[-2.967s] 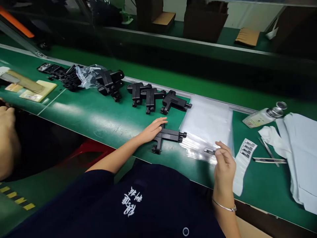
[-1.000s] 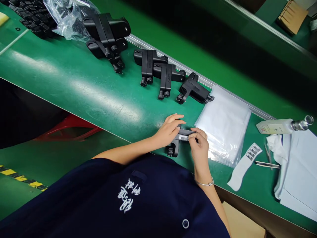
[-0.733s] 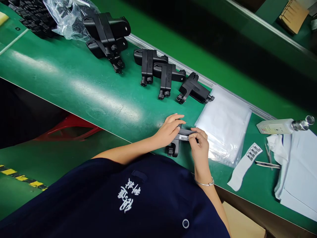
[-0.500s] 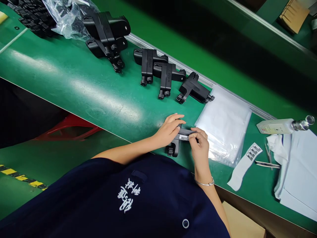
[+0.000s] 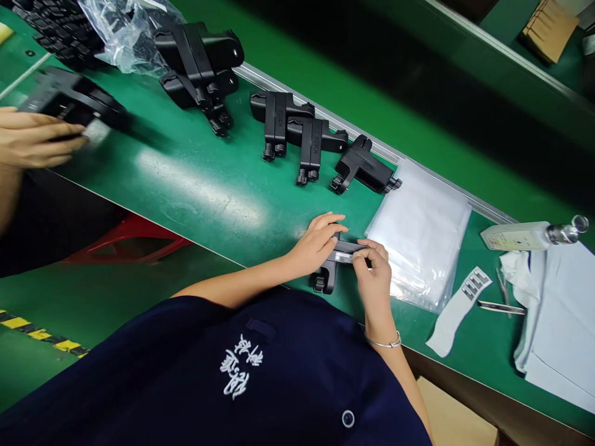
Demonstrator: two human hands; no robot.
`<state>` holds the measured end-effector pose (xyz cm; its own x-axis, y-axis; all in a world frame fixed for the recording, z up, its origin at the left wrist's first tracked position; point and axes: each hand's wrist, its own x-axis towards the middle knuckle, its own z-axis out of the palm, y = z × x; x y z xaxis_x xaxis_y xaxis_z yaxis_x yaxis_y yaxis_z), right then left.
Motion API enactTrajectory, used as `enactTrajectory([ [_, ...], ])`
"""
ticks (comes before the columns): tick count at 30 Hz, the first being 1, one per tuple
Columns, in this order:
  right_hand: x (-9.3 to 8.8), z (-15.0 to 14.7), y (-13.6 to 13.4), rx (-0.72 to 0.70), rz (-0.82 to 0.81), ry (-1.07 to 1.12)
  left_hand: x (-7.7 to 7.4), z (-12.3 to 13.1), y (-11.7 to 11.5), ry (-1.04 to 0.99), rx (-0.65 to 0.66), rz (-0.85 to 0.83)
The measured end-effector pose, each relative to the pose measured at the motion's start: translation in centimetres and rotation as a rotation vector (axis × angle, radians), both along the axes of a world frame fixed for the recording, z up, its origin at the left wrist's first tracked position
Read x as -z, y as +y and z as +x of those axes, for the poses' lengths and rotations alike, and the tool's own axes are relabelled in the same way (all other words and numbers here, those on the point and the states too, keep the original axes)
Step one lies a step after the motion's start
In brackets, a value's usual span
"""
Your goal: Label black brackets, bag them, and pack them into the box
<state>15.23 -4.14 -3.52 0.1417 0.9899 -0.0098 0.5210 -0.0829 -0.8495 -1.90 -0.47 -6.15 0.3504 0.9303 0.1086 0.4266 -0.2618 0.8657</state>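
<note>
Black plastic knobbed bracket (image 5: 330,272): left hand (image 5: 312,249) holds it, right hand (image 5: 375,272) pinches small grey-white rectangular label (image 5: 344,256); bracket slipping could skew it.

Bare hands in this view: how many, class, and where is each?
3: the wearer's left hand on a black plastic T-shaped bracket, their right hand at its small black-and-white rectangular label, and a co-worker's hand near the left edge. Others may be hidden.
</note>
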Motion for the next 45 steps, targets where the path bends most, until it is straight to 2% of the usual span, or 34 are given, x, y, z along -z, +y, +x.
enactTrajectory([
  [5, 0.2, 0.0, 0.0, -0.011, 0.02, -0.036, -0.1, -0.2, -0.1, 0.015, -0.011, 0.053],
  [8, 0.3, 0.2, 0.0, -0.023, 0.027, -0.043, -0.4, -1.4, -0.2, 0.021, -0.004, 0.243],
  [11, 0.4, 0.2, 0.0, -0.037, 0.036, -0.048, -0.9, -3.1, -0.3, 0.119, 0.199, 0.509],
  [13, 0.5, 0.0, 0.0, -0.04, 0.047, -0.056, -1.1, -3.9, -0.2, 0.238, 0.338, 0.625],
  [18, 0.2, 0.8, -0.1, -0.07, 0.044, -0.077, -0.9, -4.4, 0.1, 0.421, 0.44, 0.714],
  [22, -0.3, 3.8, -0.3, -0.21, 0.027, 0.006, -0.7, -4.6, 0.7, 0.455, 0.49, 0.755],
  [26, -0.1, 5.9, -0.4, -0.419, 0.057, -0.148, -1.2, -5.0, 1.7, 0.463, 0.582, 0.829],
  [29, 0.4, 5.9, -0.3, -0.435, 0.106, -0.203, -1.9, -4.7, 2.4, 0.484, 0.654, 0.815],
  [32, 0.8, 5.6, -0.2, -0.431, 0.131, -0.212, -2.4, -3.5, 2.8, 0.499, 0.686, 0.777],
  [37, 0.7, 5.7, -0.2, -0.423, 0.121, -0.21, -2.4, -1.4, 2.8, 0.436, 0.613, 0.724],
  [45, 0.2, 5.6, -0.2, -0.41, 0.082, -0.208, -2.3, -4.8, 1.7, 0.441, 0.513, 0.481],
])
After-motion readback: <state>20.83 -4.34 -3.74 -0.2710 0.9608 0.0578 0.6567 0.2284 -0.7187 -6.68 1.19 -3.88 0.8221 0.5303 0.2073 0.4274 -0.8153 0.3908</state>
